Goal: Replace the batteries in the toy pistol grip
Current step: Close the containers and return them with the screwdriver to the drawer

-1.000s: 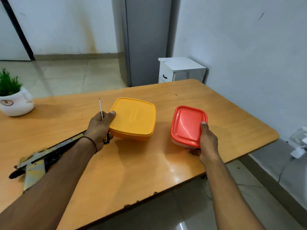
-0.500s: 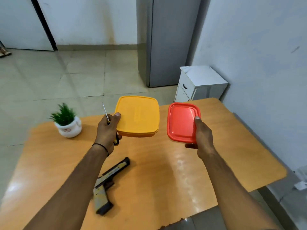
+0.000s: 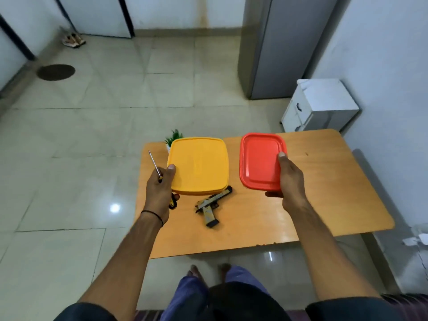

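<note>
The toy pistol (image 3: 212, 206) lies flat on the wooden table (image 3: 335, 193), its grip pointing toward me. My left hand (image 3: 161, 189) grips a yellow box (image 3: 199, 165) by its left edge, thumb on the lid, and also holds a thin screwdriver (image 3: 154, 166) whose shaft points up and away. My right hand (image 3: 289, 179) grips a red box (image 3: 260, 159) by its right edge, thumb on the lid. Both boxes are lifted above the table. The yellow box covers the pistol's muzzle end. No batteries are visible.
A small potted plant (image 3: 173, 137) peeks out behind the yellow box at the table's far left corner. A white cabinet (image 3: 322, 105) and a grey refrigerator (image 3: 284, 47) stand beyond the table. My legs and feet show below the table's near edge.
Both boxes have risen from the table into the air, still in my hands. My head has moved up and back, so the whole table and pistol now lie below the boxes.
</note>
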